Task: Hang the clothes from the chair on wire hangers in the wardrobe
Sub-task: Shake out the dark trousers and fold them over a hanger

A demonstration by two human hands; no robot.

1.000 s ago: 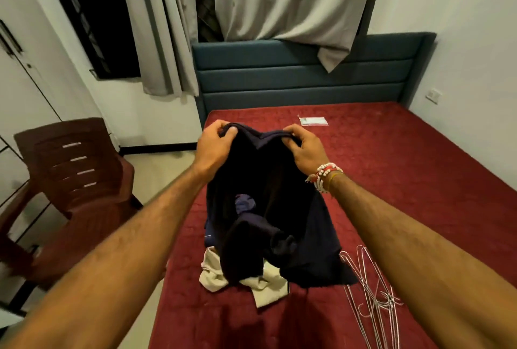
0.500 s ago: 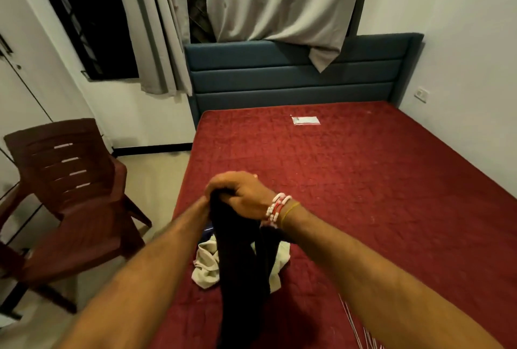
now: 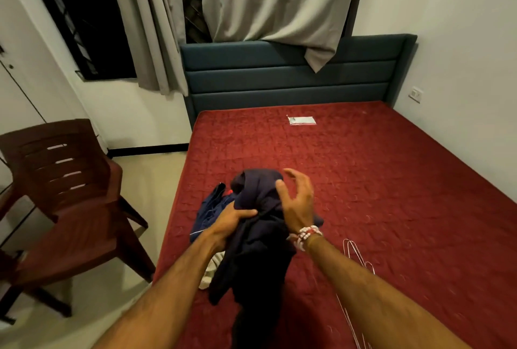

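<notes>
Head view: the dark navy garment [image 3: 260,250], a soft bunched piece of cloth, hangs above the near part of the bed. The left hand [image 3: 232,220] grips it below its top, fingers and thumb wrapped round the fabric. The right hand [image 3: 298,203] sits beside the bunched top with its fingers spread and lightly curved, holding nothing. Whether its palm touches the cloth I cannot tell.

Just behind the left hand a crumpled blue garment [image 3: 212,206] lies on the red quilted mattress [image 3: 377,181]. A cream cloth garment [image 3: 209,270] shows under the left forearm. Thin silver wire hangers [image 3: 356,253] lie on the mattress close to the right forearm, with nothing on them. The brown plastic chair [image 3: 64,181] stands on the floor to the left of the bed.

By my reading the task is at an early stage. The clothes in view are at the bed, no garment is on a hanger yet, and the navy one looks to be the piece being readied. Putting each piece on a hanger and carrying it to the wardrobe are both left to do, and no wardrobe rail is in view.
</notes>
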